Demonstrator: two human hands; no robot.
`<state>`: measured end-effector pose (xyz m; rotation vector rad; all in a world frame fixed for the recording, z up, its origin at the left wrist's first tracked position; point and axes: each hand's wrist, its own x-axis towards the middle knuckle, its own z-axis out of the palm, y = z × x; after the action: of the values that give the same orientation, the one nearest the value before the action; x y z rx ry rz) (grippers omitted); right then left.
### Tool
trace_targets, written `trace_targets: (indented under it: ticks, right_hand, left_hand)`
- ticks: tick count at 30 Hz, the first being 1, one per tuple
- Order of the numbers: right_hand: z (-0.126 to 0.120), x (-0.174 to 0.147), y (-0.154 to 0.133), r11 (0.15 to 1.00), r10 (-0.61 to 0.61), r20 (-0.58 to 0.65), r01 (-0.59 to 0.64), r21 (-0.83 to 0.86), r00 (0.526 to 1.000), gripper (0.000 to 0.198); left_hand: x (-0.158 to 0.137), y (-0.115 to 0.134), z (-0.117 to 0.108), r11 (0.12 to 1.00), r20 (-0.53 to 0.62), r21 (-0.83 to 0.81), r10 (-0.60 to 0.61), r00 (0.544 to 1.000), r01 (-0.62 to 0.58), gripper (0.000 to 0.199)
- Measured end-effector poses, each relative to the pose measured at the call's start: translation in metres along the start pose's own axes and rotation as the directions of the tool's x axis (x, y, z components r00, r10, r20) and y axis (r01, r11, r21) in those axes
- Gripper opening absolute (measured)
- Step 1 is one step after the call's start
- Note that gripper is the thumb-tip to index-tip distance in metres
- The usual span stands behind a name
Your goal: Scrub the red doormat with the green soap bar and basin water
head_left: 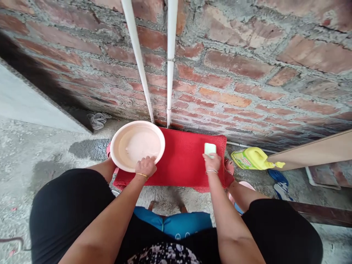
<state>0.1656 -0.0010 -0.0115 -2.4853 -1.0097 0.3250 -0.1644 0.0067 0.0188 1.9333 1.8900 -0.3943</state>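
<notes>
A round pale pink basin (114,150) with clear water in it stands on the left part of a red cloth (181,161) that covers a low, bench-like surface. My left hand (146,167) is closed over the basin's near right rim, its fingertips partly hidden inside. On the cloth's right side, my right hand (213,163) grips a pale green, rounded bar (210,148) that looks like soap. The bar's near end is covered by my fingers.
A brick wall (225,73) with two white pipes (171,66) rises behind the cloth. To the right are a yellow jug (251,158), blue-and-white footwear (281,185) and a pink tub (246,185). Grey shoes (97,120) lie at the left, by a pale slab (35,97).
</notes>
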Motion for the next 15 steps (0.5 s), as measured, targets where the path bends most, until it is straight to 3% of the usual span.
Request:
trace_targets:
  ticks: [2, 5, 7, 9, 12, 14, 15]
  right_hand:
    - [0.024, -0.020, -0.039, 0.984, -0.175, 0.130, 0.177, 0.000, 0.976, 0.033]
    - [0.053, -0.039, -0.088, 0.913, -0.378, 0.334, 0.408, -0.024, 0.864, 0.028]
    - [0.059, -0.037, -0.101, 0.867, -0.435, 0.417, 0.496, -0.045, 0.798, 0.026]
    - [0.053, -0.022, -0.091, 0.853, -0.444, 0.430, 0.518, -0.065, 0.786, 0.026]
    - [0.023, 0.016, -0.040, 0.919, -0.323, 0.327, 0.377, -0.115, 0.888, 0.030]
    - [-0.003, 0.042, 0.004, 0.984, -0.080, 0.177, 0.106, -0.144, 0.981, 0.036]
    - [-0.016, 0.052, 0.025, 0.989, 0.082, 0.070, -0.073, -0.131, 0.994, 0.037]
  left_hand:
    - [0.001, 0.000, 0.000, 1.000, 0.003, 0.015, 0.000, 1.000, 0.000, 0.048]
    - [0.001, 0.000, 0.001, 0.999, -0.011, 0.039, 0.012, 1.000, -0.012, 0.049]
    - [0.002, 0.001, 0.000, 0.999, -0.027, 0.050, 0.015, 1.000, -0.013, 0.050]
    - [0.002, 0.002, 0.000, 0.999, -0.029, 0.050, 0.007, 1.000, -0.006, 0.050]
    - [0.002, 0.003, -0.001, 0.999, -0.004, 0.038, -0.004, 1.000, 0.004, 0.050]
    - [0.002, 0.003, -0.001, 1.000, 0.003, 0.027, -0.006, 1.000, 0.006, 0.050]
    - [0.002, 0.003, -0.001, 1.000, 0.000, 0.023, -0.008, 1.000, 0.008, 0.049]
